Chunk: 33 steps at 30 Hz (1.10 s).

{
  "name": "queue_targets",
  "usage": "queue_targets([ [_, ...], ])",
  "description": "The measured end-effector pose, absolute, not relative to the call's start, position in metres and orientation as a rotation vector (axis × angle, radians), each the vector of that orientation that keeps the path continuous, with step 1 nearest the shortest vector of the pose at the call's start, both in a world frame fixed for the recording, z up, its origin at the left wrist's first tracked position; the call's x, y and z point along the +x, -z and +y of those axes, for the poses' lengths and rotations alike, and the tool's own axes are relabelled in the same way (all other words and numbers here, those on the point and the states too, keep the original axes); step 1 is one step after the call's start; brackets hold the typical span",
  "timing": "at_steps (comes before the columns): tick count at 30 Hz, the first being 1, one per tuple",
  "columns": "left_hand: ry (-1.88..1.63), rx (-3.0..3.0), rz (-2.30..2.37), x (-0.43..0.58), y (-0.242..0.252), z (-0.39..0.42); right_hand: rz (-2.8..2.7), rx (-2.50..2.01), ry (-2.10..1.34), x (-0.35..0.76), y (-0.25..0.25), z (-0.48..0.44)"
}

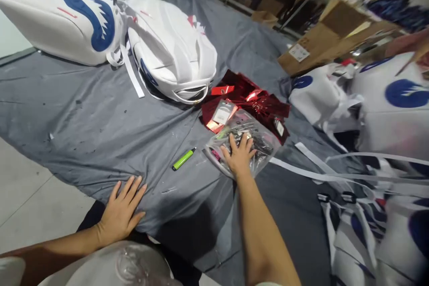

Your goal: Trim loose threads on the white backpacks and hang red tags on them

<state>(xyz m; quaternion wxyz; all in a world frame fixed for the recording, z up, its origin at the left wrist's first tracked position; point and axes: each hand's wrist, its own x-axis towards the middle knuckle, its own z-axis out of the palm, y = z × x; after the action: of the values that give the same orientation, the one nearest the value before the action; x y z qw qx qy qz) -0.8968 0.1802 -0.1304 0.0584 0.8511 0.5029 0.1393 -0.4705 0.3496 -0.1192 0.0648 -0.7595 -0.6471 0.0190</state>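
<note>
My right hand [238, 155] lies on a clear plastic bag [264, 140] of small dark items, fingers spread and reaching into its contents. My left hand [121, 211] rests flat and open on the grey cloth [87, 129] at its near edge, holding nothing. A green lighter [182, 159] lies on the cloth between the two hands. Shiny red packets with tags [248, 100] are piled just behind the plastic bag.
Two white backpacks with blue shark-mouth print [70, 9] [174, 51] lie at the back left. More white and blue bags and loose white straps [375, 111] crowd the right side. Cardboard boxes [321, 40] and shelves stand at the back.
</note>
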Motion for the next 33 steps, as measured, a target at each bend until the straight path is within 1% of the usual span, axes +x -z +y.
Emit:
queue_targets([
  [4, -0.419, 2.671, 1.401, -0.908, 0.142, 0.185, -1.898, -2.268, -0.04, -0.462, 0.109, 0.358],
  [6, -0.416, 2.801, 1.251, -0.918, 0.142, 0.193, -1.815, -2.229, 0.076, -0.477, 0.095, 0.351],
  [8, -0.445, 2.871, 1.044, -0.93, 0.131, 0.209, -1.819, -2.107, 0.198, -0.51, 0.084, 0.338],
  [10, -0.481, 2.787, 0.935, -0.941, 0.109, 0.238, -1.999, -1.905, 0.228, -0.556, 0.082, 0.324],
  [13, -0.542, 2.63, 1.014, -0.944, 0.063, 0.317, -2.356, -1.61, 0.272, -0.622, 0.096, 0.315],
  [14, -0.572, 2.64, 1.034, -0.939, 0.047, 0.351, -2.406, -1.572, 0.314, -0.637, 0.102, 0.315],
  [16, -0.439, 2.647, 1.247, -0.923, 0.021, 0.423, -2.416, -1.576, 0.403, -0.655, 0.108, 0.315],
  [17, -0.45, 2.636, 1.298, -0.912, 0.011, 0.457, -2.399, -1.599, 0.439, -0.659, 0.107, 0.312],
  [20, -0.518, 2.603, 1.293, -0.876, -0.005, 0.539, -2.346, -1.627, 0.504, -0.668, 0.095, 0.288],
  [22, -0.53, 2.551, 1.269, -0.855, -0.006, 0.569, -2.217, -1.618, 0.468, -0.675, 0.087, 0.258],
  [24, -0.539, 2.476, 1.276, -0.841, -0.001, 0.581, -2.042, -1.671, 0.432, -0.68, 0.085, 0.226],
  [27, -0.554, 2.379, 1.323, -0.841, 0.01, 0.578, -1.846, -1.803, 0.388, -0.683, 0.092, 0.188],
  [33, -0.455, 2.291, 1.419, -0.907, 0.023, 0.533, -1.77, -1.987, 0.178, -0.704, 0.103, 0.151],
])
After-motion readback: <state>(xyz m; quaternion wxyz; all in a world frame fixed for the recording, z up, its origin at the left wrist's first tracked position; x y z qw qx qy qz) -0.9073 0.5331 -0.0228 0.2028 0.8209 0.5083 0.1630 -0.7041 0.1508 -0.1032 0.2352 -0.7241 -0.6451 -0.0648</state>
